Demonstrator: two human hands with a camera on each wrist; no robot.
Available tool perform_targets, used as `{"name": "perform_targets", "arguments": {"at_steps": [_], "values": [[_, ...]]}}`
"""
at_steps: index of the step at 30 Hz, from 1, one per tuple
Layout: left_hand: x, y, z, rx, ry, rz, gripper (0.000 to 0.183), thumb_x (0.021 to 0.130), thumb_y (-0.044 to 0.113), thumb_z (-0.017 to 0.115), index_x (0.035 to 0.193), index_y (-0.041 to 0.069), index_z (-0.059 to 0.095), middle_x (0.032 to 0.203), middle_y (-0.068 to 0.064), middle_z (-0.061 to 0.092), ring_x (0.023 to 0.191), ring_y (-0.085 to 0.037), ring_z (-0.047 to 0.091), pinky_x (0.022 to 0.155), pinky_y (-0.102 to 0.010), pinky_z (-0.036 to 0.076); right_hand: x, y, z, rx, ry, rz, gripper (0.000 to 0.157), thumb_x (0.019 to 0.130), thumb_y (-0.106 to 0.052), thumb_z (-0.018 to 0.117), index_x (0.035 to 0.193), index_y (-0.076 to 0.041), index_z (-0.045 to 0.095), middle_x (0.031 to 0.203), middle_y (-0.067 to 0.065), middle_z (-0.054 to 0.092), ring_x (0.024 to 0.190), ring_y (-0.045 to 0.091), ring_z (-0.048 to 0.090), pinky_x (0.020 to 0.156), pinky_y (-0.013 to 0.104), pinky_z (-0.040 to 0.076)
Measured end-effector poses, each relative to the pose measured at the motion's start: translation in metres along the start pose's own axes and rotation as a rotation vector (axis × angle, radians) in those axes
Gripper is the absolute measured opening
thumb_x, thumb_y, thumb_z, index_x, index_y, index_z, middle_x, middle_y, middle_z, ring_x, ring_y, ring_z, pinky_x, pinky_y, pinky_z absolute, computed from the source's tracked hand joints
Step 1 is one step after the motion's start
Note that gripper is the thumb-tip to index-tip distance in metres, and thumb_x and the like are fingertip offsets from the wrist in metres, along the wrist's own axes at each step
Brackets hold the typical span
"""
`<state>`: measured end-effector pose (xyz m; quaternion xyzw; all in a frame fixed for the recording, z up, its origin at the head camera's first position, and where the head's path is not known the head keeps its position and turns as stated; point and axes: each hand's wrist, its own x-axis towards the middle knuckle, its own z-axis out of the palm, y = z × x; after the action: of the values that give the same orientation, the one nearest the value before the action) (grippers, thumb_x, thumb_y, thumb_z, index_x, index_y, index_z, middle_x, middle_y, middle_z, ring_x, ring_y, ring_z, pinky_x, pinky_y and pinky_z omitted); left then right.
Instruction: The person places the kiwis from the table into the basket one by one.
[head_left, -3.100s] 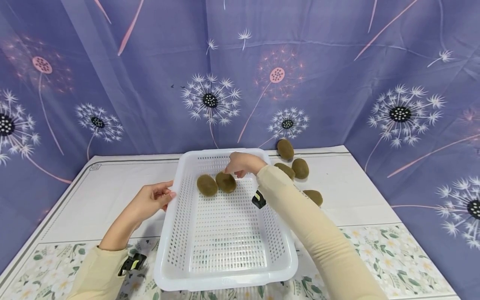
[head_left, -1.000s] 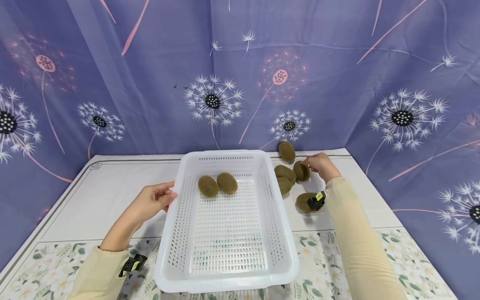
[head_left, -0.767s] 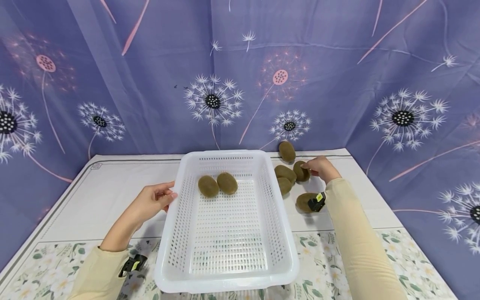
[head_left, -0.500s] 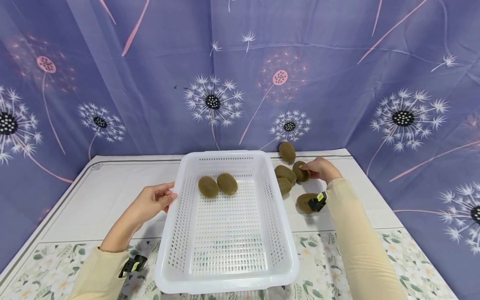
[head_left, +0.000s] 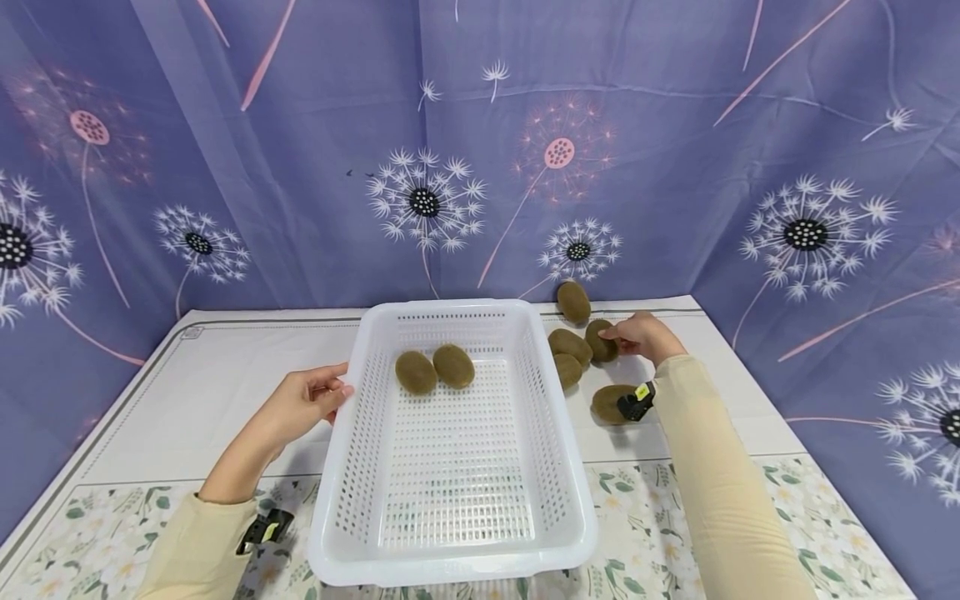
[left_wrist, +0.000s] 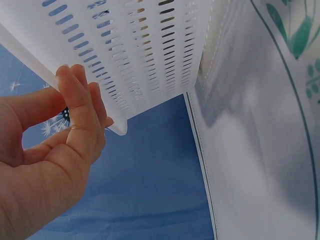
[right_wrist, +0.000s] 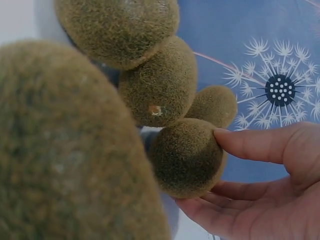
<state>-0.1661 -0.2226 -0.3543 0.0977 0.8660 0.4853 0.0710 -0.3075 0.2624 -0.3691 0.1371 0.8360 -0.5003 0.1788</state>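
My left hand (head_left: 303,402) holds the left rim of a white perforated plastic basket (head_left: 453,570) between thumb and fingers. Two brown fuzzy kiwis, a left kiwi (head_left: 416,372) and a right kiwi (head_left: 453,367), lie side by side toward the basket's far end. Beyond its right side, my right hand (head_left: 647,337) grips another kiwi (right_wrist: 186,157), thumb on one side and fingers beneath in the right wrist view. That kiwi still sits among its neighbours on the table.
Close by are more loose kiwis: one at the back (head_left: 573,302), one beside the held fruit (head_left: 569,347), one against the basket wall (head_left: 567,371), and one under the right wrist (head_left: 611,404). A purple dandelion-print curtain (head_left: 480,167) rises behind the table (head_left: 225,375).
The right hand has left the kiwi inside the basket and moved right to the loose ones. Its thumb has since come over the kiwi it grips. The left hand stays on the rim.
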Motion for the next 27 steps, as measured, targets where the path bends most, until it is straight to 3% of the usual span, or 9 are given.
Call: {"name": "perform_targets", "arguments": {"at_steps": [17, 27], "values": [[0.0, 0.002, 0.0, 0.015, -0.006, -0.034, 0.053, 0.1, 0.014, 0.054, 0.144, -0.009, 0.035, 0.097, -0.012, 0.061, 0.071, -0.019, 0.063, 0.08, -0.039, 0.051, -0.013, -0.015, -0.01, 0.056, 0.023, -0.069, 0.014, 0.09, -0.007, 0.066, 0.085, -0.004, 0.053, 0.073, -0.003, 0.048, 0.068, 0.01, 0.051, 0.079, 0.027, 0.052], [0.0, 0.002, 0.0, 0.017, -0.004, -0.035, 0.052, 0.099, 0.013, 0.054, 0.143, -0.01, 0.036, 0.096, -0.013, 0.061, 0.07, -0.019, 0.064, 0.08, -0.038, 0.051, -0.03, -0.032, -0.011, 0.098, -0.034, -0.122, 0.012, 0.091, -0.008, 0.064, 0.083, -0.004, 0.056, 0.068, -0.004, 0.053, 0.062, 0.007, 0.053, 0.073, 0.024, 0.053]]}}
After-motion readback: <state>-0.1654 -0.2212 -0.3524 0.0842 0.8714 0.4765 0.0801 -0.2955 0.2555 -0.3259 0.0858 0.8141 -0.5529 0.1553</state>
